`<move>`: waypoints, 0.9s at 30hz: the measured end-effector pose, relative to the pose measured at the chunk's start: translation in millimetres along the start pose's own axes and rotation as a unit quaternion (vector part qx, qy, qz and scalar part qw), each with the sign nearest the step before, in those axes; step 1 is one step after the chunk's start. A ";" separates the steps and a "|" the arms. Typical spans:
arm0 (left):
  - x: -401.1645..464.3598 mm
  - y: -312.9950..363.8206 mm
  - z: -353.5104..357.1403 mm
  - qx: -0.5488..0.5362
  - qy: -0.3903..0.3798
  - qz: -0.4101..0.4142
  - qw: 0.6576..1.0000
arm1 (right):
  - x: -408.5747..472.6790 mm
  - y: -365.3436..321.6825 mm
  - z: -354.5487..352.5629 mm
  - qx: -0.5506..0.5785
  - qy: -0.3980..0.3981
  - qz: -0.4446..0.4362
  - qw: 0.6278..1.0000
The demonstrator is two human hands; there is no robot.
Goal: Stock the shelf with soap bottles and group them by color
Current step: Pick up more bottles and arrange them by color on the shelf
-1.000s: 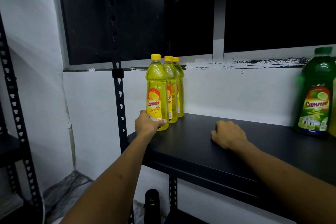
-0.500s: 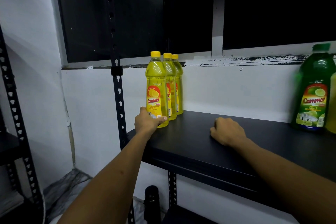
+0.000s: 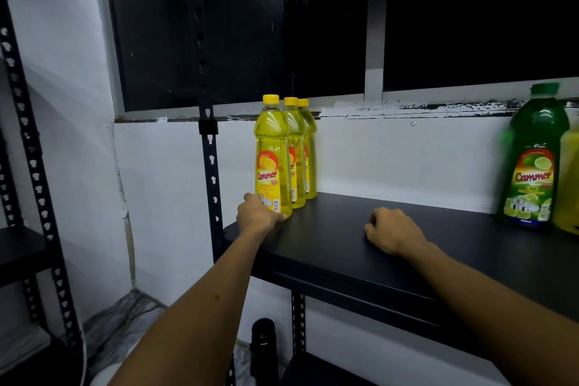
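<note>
Surface: black shelf [image 3: 360, 247] | left end: three yellow soap bottles [image 3: 272, 163] upright, in a touching row | right end, well apart: green soap bottle [image 3: 532, 163] upright

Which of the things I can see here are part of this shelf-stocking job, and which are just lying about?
Part of the job:
three yellow soap bottles in a row, the front one gripped low by the left hand
green soap bottle at right
black shelf, right hand resting on it, fingers curled

Just lying about:
dark bottle below the shelf
second rack at left
</note>
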State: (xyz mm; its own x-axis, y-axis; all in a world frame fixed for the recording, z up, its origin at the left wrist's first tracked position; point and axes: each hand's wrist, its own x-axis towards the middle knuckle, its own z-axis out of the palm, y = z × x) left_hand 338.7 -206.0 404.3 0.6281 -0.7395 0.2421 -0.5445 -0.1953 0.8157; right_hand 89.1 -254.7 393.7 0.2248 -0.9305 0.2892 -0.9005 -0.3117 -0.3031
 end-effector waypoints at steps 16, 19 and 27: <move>-92.2 27.0 13.6 0.258 -0.039 0.155 0.953 | -69.1 26.7 -30.0 0.024 0.000 -0.029 0.999; -105.8 41.5 27.9 0.256 -0.077 0.181 0.946 | -82.4 46.7 -40.9 0.013 0.009 -0.021 1.000; -127.9 86.2 86.3 0.270 -0.166 0.262 0.911 | -124.4 138.9 -87.3 -0.040 0.049 0.057 0.996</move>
State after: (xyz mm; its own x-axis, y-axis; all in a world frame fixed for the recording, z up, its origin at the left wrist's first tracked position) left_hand 163.5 -183.8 398.4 0.0489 -0.9594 0.2779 -0.9720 0.0183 0.2341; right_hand -96.5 -165.4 394.9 0.0860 -0.9346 0.3450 -0.9455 -0.1857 -0.2673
